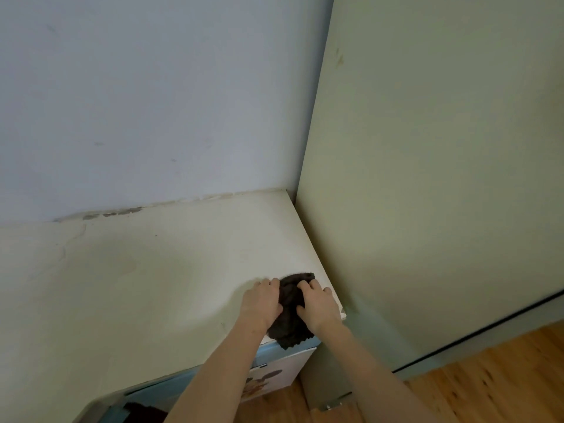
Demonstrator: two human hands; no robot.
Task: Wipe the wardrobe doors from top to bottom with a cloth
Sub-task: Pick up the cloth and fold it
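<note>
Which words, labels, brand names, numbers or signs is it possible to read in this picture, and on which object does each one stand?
No readable text anywhere.
Low cream-topped cabinet with blue front: a coloured picture is printed on it, but no letters can be made out.
Crumpled dark brown cloth, tall pale green wardrobe door, grey-white wall: no writing.

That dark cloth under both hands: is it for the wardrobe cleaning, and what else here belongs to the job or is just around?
Part of the job:
- dark cloth, gripped by the left hand and right hand
- wardrobe, the tall pale panel on the right

Just around:
- low cabinet the cloth lies on
- wall
- wooden floor
</note>
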